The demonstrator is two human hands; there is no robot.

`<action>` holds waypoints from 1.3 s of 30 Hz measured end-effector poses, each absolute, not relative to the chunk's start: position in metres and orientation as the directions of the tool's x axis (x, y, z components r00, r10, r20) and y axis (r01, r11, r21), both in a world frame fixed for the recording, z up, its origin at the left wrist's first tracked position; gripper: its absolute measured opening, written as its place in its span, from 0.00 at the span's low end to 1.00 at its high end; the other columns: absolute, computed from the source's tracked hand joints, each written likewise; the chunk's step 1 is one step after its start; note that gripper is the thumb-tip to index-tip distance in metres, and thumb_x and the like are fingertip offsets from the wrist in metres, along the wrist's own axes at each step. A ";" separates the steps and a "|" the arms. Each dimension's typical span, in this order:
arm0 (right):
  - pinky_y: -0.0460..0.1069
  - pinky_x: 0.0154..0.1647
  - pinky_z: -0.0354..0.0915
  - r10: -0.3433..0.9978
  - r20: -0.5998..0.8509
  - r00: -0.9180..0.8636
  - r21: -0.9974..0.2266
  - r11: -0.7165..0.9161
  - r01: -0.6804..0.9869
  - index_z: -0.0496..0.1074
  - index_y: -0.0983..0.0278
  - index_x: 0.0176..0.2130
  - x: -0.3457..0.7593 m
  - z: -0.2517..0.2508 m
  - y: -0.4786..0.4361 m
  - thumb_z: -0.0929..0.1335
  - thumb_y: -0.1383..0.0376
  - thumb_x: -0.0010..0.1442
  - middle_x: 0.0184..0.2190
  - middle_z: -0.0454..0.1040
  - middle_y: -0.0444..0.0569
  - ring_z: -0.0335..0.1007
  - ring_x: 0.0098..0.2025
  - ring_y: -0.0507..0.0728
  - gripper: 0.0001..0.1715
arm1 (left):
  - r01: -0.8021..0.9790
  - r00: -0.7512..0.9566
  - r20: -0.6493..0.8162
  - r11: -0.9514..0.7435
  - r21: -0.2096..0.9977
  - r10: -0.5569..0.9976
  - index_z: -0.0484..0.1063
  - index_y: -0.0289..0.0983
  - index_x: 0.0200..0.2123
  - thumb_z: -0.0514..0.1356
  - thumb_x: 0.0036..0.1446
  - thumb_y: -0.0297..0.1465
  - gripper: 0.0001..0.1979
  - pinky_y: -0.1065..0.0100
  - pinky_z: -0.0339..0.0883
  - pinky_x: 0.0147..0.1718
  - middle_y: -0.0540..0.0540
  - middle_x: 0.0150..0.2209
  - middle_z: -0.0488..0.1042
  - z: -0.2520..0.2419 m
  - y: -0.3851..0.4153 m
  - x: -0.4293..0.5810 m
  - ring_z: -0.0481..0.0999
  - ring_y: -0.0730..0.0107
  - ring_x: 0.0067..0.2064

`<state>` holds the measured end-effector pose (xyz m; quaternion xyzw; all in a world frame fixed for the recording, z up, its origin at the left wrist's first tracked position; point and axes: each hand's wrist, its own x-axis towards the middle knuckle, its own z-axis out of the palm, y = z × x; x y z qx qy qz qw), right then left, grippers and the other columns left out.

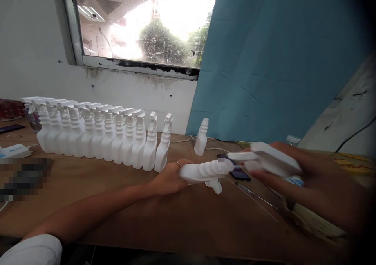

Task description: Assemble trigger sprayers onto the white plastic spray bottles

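My left hand (170, 179) is wrapped round the base of a white plastic bottle (202, 171), which lies tilted nearly flat with its ribbed neck toward the right. In my right hand (317, 182), somewhat blurred, is a white trigger spray head (270, 159). Its thin tube end points left and is at the bottle's mouth; how far it is in, I cannot tell. Under the bottle's neck a small white piece (216, 185) shows on the table. Behind stands one bottle without a spray head (201, 137).
To the left, several white spray bottles (108, 136) with heads stand in a close row along the wall. A phone (239, 173), a thin metal tool (254, 194) and a thin tube lie near my right hand. A power strip (14, 151) is at far left.
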<state>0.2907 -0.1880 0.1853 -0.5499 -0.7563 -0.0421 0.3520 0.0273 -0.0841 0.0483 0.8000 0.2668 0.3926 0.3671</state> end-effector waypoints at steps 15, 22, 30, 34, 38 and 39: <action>0.47 0.25 0.57 0.860 0.298 -0.415 -0.438 0.509 0.741 0.75 0.63 0.31 0.230 0.215 -0.091 0.72 0.53 0.49 0.27 0.72 0.45 0.65 0.27 0.53 0.16 | 0.056 0.632 0.263 -0.381 0.923 0.729 0.60 0.39 0.57 0.59 0.42 0.21 0.35 0.60 0.65 0.50 0.45 0.50 0.68 0.035 -0.069 0.027 0.69 0.57 0.52; 0.48 0.26 0.63 0.821 0.120 -0.558 -0.600 0.508 0.618 0.74 0.63 0.27 0.230 0.221 -0.075 0.74 0.57 0.47 0.25 0.73 0.46 0.69 0.26 0.53 0.12 | 0.034 0.721 0.255 -0.400 0.916 0.644 0.59 0.41 0.58 0.63 0.48 0.25 0.33 0.55 0.65 0.54 0.41 0.56 0.66 0.043 -0.059 0.022 0.67 0.54 0.58; 0.47 0.28 0.63 0.832 0.163 -0.531 -0.674 0.486 0.556 0.74 0.64 0.31 0.239 0.210 -0.073 0.75 0.58 0.46 0.26 0.73 0.44 0.69 0.28 0.53 0.14 | -0.142 0.289 0.689 -0.682 0.718 0.665 0.65 0.40 0.55 0.61 0.59 0.39 0.22 0.68 0.71 0.42 0.42 0.50 0.70 0.134 -0.057 0.044 0.75 0.67 0.45; 0.49 0.35 0.65 0.821 0.292 -0.491 -0.816 0.482 0.319 0.74 0.64 0.37 0.237 0.179 -0.065 0.75 0.60 0.48 0.32 0.75 0.45 0.71 0.33 0.55 0.17 | -0.131 0.251 0.705 -0.698 0.704 0.664 0.74 0.35 0.41 0.63 0.58 0.38 0.13 0.74 0.70 0.30 0.50 0.30 0.73 0.154 -0.060 0.054 0.73 0.77 0.29; 0.52 0.34 0.69 0.827 0.431 -0.362 -0.901 0.418 -0.119 0.70 0.61 0.38 0.218 0.135 -0.061 0.75 0.57 0.49 0.30 0.75 0.46 0.71 0.29 0.55 0.19 | -0.142 0.253 0.700 -0.690 0.710 0.668 0.75 0.35 0.42 0.64 0.58 0.37 0.13 0.75 0.68 0.25 0.53 0.23 0.70 0.152 -0.062 0.054 0.71 0.79 0.23; 0.52 0.31 0.69 0.829 0.453 -0.328 -0.891 0.412 -0.189 0.70 0.61 0.37 0.213 0.126 -0.061 0.75 0.57 0.49 0.28 0.74 0.45 0.70 0.27 0.54 0.18 | -0.142 0.260 0.700 -0.691 0.709 0.665 0.75 0.35 0.42 0.64 0.58 0.37 0.13 0.75 0.67 0.24 0.53 0.22 0.70 0.151 -0.063 0.053 0.71 0.79 0.22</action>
